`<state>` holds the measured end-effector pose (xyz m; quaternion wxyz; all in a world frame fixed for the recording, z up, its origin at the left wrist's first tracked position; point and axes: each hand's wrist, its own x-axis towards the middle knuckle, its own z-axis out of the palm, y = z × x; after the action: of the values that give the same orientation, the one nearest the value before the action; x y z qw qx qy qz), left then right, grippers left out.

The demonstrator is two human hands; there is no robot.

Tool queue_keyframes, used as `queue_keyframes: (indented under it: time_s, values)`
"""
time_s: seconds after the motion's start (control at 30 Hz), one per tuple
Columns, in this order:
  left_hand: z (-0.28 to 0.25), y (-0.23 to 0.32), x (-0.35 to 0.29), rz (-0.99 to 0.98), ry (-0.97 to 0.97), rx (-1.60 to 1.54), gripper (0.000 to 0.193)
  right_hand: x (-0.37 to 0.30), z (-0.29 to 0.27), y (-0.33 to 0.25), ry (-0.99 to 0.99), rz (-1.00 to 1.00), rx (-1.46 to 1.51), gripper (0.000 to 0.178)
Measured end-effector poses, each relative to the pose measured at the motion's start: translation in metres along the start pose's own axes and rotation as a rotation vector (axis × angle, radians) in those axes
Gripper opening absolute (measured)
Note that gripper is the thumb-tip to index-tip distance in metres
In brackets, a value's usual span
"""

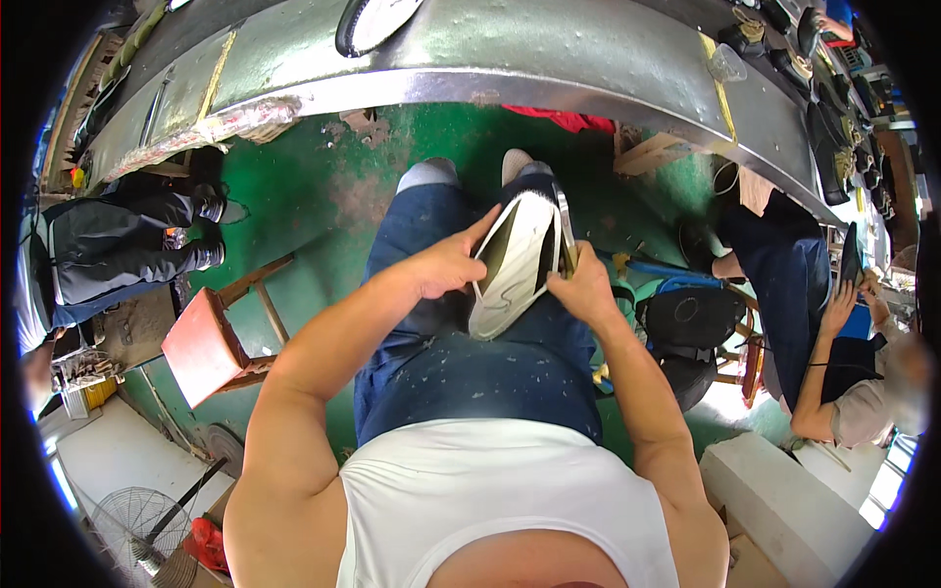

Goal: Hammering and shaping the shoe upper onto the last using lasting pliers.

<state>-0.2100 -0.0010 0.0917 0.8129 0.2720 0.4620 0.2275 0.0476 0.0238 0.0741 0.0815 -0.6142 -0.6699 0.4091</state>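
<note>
A shoe [518, 260], pale on its upturned underside with dark edges along the sides, lies tilted across my lap. It looks unfinished. My left hand [453, 263] is closed on its left rim, thumb and fingers at the edge. At the right rim, my right hand [585, 286] is closed around a slim metal tool [563, 211] with a brownish handle. That tool runs along the shoe's side, and the right thumb presses near the rim. The fingers' undersides are hidden.
A metal-topped workbench [549, 49] spans the front, with another shoe [377, 22] on it. A red-seated stool [204, 346] stands left, a fan [137, 519] behind it. Co-workers sit on both sides; a black bag [691, 323] hangs at my right.
</note>
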Motion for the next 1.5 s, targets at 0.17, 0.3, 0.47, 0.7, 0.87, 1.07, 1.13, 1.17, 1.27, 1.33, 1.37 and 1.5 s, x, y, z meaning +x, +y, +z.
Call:
queue_keyframes:
  time_s: [0.17, 0.3, 0.47, 0.7, 0.87, 1.07, 1.13, 1.17, 1.27, 1.33, 1.37, 1.5]
  values:
    - [0.013, -0.047, 0.005, 0.261, 0.132, 0.271, 0.101, -0.010, -0.028, 0.001, -0.026, 0.001, -0.047, 0.041]
    - [0.018, -0.074, 0.001, 0.315, 0.165, 0.169, 0.102, -0.040, -0.058, 0.000, -0.261, -0.074, -0.115, 0.040]
    - [0.022, -0.081, -0.002, 0.302, 0.176, 0.277, 0.100, -0.053, -0.052, -0.020, -0.139, -0.716, -0.397, 0.050]
    - [0.026, -0.081, 0.009, 0.257, 0.204, -0.401, 0.075, -0.044, -0.057, -0.064, -0.535, -0.500, -0.817, 0.031]
    - [0.038, -0.081, 0.037, 0.216, 0.647, -0.258, 0.065, -0.050, -0.009, -0.012, -0.308, -0.524, -0.334, 0.022]
    - [0.032, -0.082, 0.038, 0.328, 0.832, 0.374, 0.057, -0.056, -0.028, -0.014, -0.383, -0.414, -0.289, 0.045]
    - [0.029, -0.087, 0.041, 0.459, 0.872, 0.458, 0.050, -0.052, -0.038, -0.013, -0.219, -0.560, -0.408, 0.052]
    - [0.031, -0.086, 0.041, 0.460, 0.868, 0.456, 0.050, -0.048, -0.039, -0.016, -0.113, -0.616, -0.473, 0.053]
    - [0.032, -0.086, 0.038, 0.593, 0.806, 0.536, 0.046, -0.031, -0.033, -0.017, 0.032, -0.645, -0.625, 0.051]
    - [0.028, -0.090, 0.036, 0.732, 0.814, 0.794, 0.048, -0.026, -0.030, -0.017, -0.020, -0.558, -0.629, 0.044]
    - [0.027, -0.089, 0.036, 0.736, 0.811, 0.795, 0.048, -0.021, -0.021, 0.000, -0.006, -0.541, -0.501, 0.039]
    - [0.027, -0.076, 0.026, 0.781, 0.665, 0.972, 0.051, -0.025, -0.003, 0.023, 0.090, -0.499, -0.241, 0.028]
